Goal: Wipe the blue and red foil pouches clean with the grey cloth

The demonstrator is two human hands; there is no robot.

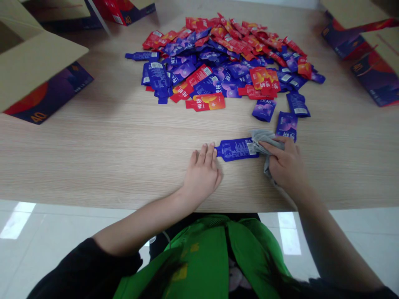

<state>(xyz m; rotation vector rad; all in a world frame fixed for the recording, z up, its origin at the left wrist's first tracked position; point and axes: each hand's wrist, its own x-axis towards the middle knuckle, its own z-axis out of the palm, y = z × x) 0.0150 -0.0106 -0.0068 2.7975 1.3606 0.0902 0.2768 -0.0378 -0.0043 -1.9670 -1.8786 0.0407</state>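
A dark blue pouch (238,149) lies flat on the table in front of me, its narrow neck to the left and its printed back with a barcode facing up. At the neck, my left hand (202,170) lies with its fingers stretched out, the fingertips touching the pouch's end. My right hand (285,164) is closed on a grey cloth (263,137), which touches the pouch's right end and covers part of it. Just beyond the cloth lies another blue pouch (286,124), partly hidden by the right hand.
Farther back spreads a heap of red and blue pouches (224,58). An open printed box (52,91) stands at the left, with more boxes (124,12) behind it. Other open boxes (377,74) are at the right. The table's front edge (93,205) runs before my body.
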